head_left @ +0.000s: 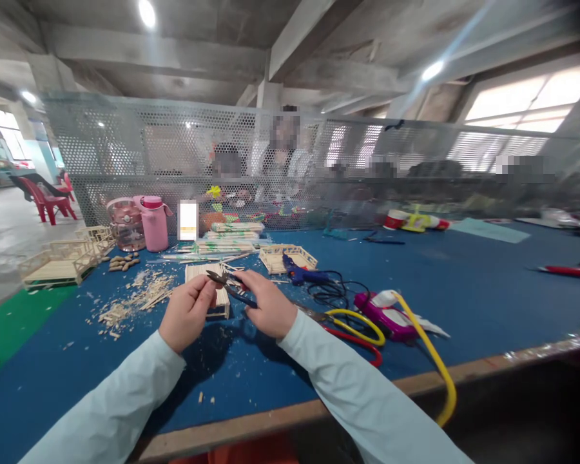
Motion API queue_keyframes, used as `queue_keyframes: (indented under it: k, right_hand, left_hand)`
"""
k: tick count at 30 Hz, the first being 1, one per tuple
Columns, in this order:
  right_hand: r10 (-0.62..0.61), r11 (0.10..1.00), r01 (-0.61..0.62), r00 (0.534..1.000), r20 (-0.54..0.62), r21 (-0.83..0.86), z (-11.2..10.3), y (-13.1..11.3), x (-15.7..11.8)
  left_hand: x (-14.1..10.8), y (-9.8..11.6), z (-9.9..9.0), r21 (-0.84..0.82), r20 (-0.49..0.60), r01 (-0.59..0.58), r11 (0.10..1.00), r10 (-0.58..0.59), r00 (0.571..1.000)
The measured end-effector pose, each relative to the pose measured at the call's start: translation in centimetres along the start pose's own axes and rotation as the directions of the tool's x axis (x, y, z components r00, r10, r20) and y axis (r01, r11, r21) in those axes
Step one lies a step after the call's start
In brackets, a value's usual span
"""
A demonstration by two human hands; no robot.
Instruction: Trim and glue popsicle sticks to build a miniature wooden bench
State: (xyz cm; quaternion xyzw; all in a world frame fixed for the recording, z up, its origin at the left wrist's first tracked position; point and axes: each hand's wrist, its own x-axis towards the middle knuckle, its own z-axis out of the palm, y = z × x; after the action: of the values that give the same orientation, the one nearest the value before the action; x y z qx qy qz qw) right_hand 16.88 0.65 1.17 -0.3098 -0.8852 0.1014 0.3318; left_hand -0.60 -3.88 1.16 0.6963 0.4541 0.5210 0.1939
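Note:
My right hand [269, 304] is wrapped round the dark handles of a pair of pliers [217, 278], whose jaws point left. My left hand [186, 314] is closed in a pinch right beside the jaws; what its fingertips hold is too small to make out. Just behind and below both hands stands a small model [203, 272] built of pale wooden sticks, partly covered by the fingers and the tool. Loose sticks [232, 267] lie behind the pliers. Left of my left hand, cut stick ends and chips [140, 299] are heaped on the blue tabletop [251, 393].
Stick models [60, 263] stand at the left, another [280, 259] behind my right hand. A glue gun [302, 274], scissors [362, 322] and a purple-and-white object [389, 316] lie right. A pink flask [153, 225] and bundled sticks [232, 238] are near the mesh partition [188, 138]. A person [285, 161] is beyond it.

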Motion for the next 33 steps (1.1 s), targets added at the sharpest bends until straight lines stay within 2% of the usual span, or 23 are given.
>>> queue_keyframes:
  k: [3, 5, 10, 17, 19, 22, 24, 26, 30, 33]
  right_hand:
    - [-0.011, 1.0, 0.01, 1.0, -0.023, -0.004, 0.3, -0.1, 0.0]
    - [-0.013, 1.0, 0.012, 1.0, -0.027, -0.025, 0.4, -0.2, 0.0]
    - [-0.036, 0.996, 0.031, 0.997, -0.064, -0.083, 1.1, -0.2, -0.1]
    - [-0.048, 0.961, -0.005, 0.982, -0.182, -0.277, 1.3, 0.1, 0.1]
    - [-0.029, 0.967, -0.021, 0.981, -0.193, -0.253, 1.1, -0.1, 0.2]
    - [0.093, 0.993, -0.106, 0.972, -0.216, -0.049, 1.0, -0.4, 0.5]
    - [0.174, 0.982, -0.156, 0.966, -0.19, 0.104, 0.9, -0.2, 0.7]
    - [0.183, 0.97, -0.158, 0.976, -0.122, 0.186, 0.8, 0.1, 0.8]
    - [0.088, 0.981, -0.091, 0.996, 0.023, 0.172, 0.8, 0.3, 0.5]
    - [0.051, 0.991, -0.059, 0.996, 0.069, 0.117, 0.9, -0.1, 0.3]
  left_hand:
    - [-0.3, -0.2, 0.2, 0.012, 0.013, -0.045, 0.999, 0.044, 0.999]
    - [-0.4, -0.2, 0.3, 0.066, -0.017, -0.045, 0.997, 0.047, 0.999]
    - [-0.4, 0.0, 0.6, 0.188, -0.119, 0.025, 0.982, -0.002, 0.993]
    - [-0.5, 0.6, 0.7, 0.132, -0.143, 0.147, 0.98, -0.128, 0.981]
    - [-0.5, 0.7, 0.7, 0.104, -0.131, 0.127, 0.987, -0.113, 0.985]
    - [-0.4, 0.5, 0.7, 0.028, -0.122, 0.075, 0.997, -0.071, 0.99]
    - [-0.3, 0.3, 0.7, -0.057, -0.126, 0.081, 0.995, -0.088, 0.988]
    - [-0.2, 0.0, 0.6, -0.118, -0.12, 0.092, 0.989, -0.107, 0.987]
    - [0.0, -0.2, 0.5, -0.07, -0.146, 0.073, 0.995, -0.083, 0.986]
    - [0.1, -0.2, 0.4, -0.033, -0.199, 0.065, 0.997, -0.07, 0.978]
